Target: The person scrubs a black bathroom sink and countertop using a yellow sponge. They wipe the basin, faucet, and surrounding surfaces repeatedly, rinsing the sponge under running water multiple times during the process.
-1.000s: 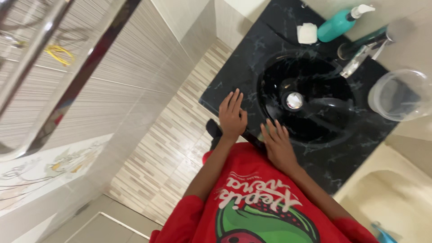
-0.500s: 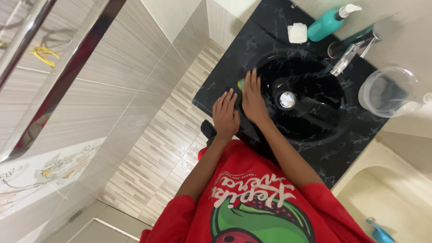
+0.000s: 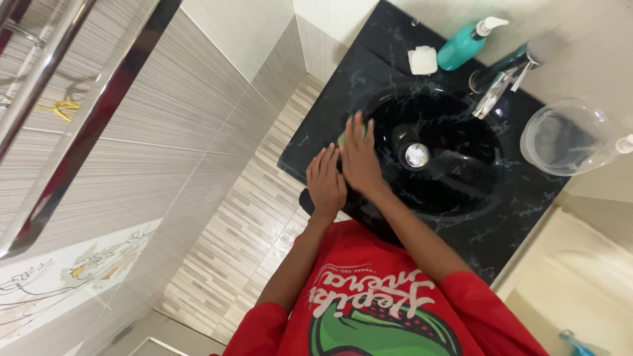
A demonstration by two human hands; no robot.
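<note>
Single head-worn view, looking steeply down over a red shirt (image 3: 382, 310) at 6 o'clock. Tilted frame: black counter (image 3: 330, 125) and sink (image 3: 461, 178) toward 1 o'clock, at arm's reach; tiled floor (image 3: 231, 244) toward 7 o'clock, farther below; wall and chrome rail (image 3: 86, 125) at 9 to 10 o'clock.

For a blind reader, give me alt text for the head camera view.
A person's right hand presses a green sponge on the rim of a round black marble sink, left hand flat beside it. A teal pump bottle stands behind.
</note>
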